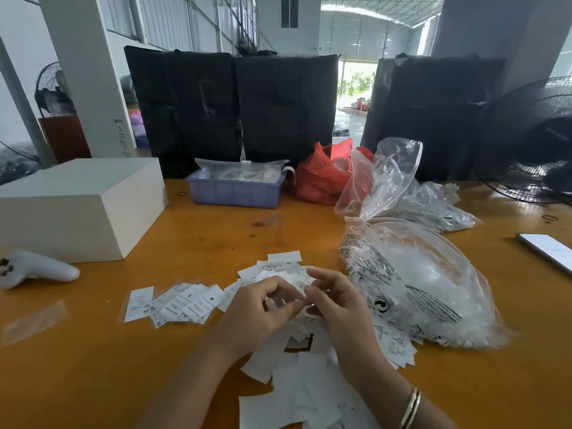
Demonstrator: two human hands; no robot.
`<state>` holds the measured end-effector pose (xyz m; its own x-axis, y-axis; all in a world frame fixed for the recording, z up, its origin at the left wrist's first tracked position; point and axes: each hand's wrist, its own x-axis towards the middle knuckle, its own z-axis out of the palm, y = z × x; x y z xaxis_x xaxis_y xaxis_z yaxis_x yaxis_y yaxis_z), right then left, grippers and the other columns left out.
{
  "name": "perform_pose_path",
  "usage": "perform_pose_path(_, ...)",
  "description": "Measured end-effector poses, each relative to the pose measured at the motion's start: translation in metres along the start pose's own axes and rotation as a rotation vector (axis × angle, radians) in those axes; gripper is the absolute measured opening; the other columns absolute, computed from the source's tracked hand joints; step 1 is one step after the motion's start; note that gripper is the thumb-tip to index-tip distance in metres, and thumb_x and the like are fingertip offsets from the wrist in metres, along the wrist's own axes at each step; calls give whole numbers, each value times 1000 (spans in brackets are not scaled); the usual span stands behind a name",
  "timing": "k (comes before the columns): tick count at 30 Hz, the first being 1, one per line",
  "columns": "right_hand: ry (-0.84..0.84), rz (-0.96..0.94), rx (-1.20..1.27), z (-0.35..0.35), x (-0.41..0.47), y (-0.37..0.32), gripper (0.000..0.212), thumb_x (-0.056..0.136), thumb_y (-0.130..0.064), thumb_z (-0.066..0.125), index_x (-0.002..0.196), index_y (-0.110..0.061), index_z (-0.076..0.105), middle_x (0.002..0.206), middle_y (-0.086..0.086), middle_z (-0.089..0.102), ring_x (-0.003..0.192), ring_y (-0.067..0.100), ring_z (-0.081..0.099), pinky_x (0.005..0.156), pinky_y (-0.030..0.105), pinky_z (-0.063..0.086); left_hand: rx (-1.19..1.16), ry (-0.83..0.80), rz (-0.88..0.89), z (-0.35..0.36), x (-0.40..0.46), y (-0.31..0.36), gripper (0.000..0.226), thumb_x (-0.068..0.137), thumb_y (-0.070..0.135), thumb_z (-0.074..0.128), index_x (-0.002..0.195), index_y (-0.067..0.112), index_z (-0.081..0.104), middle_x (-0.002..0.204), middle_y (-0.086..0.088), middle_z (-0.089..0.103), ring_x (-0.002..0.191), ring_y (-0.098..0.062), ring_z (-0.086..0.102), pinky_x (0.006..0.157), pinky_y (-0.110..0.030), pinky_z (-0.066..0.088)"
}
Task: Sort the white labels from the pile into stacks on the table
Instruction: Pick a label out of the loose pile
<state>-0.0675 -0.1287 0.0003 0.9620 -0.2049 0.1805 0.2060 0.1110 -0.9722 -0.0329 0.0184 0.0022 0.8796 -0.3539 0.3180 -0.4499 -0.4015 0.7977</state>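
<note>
**Labels mid-sort on orange table**

Labels [297, 385] heaped loose at the near edge of the table [93, 366], spilling under both wrists and cut off by the bottom of the frame. Left hand [260, 311] and right hand [337, 301] raised together over the heap, fingertips pinching at one small white label [301, 286] between them; blurred, so exact grip on either side hard to tell. Gold bangles [410, 410] on the right wrist.

Just left of the hands, sorted stacks [176, 301] fanned in a row, printed S, M and XS; smaller print unreadable. More labels scattered just beyond the fingers.

Right of the hands, large clear plastic bag [418, 289] lying on its side, full of white labels, black warning text and a recycling mark on it, wording too small to read. Behind it, second clear bag [433, 205], also packed with labels. Phone [548, 250] at the right edge, partly cut off.

Left: white controller [37, 269] beside a white box [77, 209], closed, contents hidden.

Farther back, purple tray [236, 191] holding bagged items, indistinct; red plastic bag [322, 174], contents unclear. Beyond, black wrapped bales [232, 106]; fan [535, 144] at far right.
</note>
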Motion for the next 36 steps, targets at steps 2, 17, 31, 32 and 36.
perform_pose_path(2, 11, -13, -12, 0, 1, 0, 22, 88, -3, 63, 97, -22, 70, 66, -9, 62, 68, 10, 62, 65, 19, 53, -10, 27, -4, 0, 0, -3, 9, 84, 30, 69, 78, 36, 65, 79, 30, 64, 78, 12, 55, 62, -5, 43)
perform_pose_path(17, -47, -68, -221, -2, 3, 6, 17, 85, -23, 69, 69, -29, 71, 61, -10, 61, 56, 2, 51, 53, 13, 42, -369, 132, -154, -8, 1, 2, 30, 72, 50, 61, 87, 26, 72, 73, 12, 70, 71, 2, 63, 61, -6, 45)
perform_pose_path(31, 47, -291, -473, -9, 7, 2, 16, 88, -23, 61, 81, -37, 62, 70, -12, 61, 61, -3, 53, 56, 13, 43, -834, 235, -229, -10, 5, -4, 21, 70, 26, 68, 84, 11, 64, 95, -10, 74, 93, -19, 71, 71, -23, 54)
perform_pose_path(32, 63, -322, -545, -13, 10, 2, 16, 89, -20, 61, 81, -34, 63, 74, -14, 60, 64, -3, 52, 59, 11, 42, -847, 263, -245, -11, 5, -4, 22, 71, 26, 67, 87, 12, 64, 95, -8, 74, 92, -19, 71, 72, -26, 52)
perform_pose_path(36, -90, -376, -990, -30, 18, 3, 15, 89, -27, 64, 103, -28, 70, 99, -18, 58, 93, 0, 49, 81, 11, 34, -860, 383, -323, -11, 7, -8, 14, 84, 20, 64, 97, 20, 67, 95, 0, 75, 89, -13, 72, 76, -31, 49)
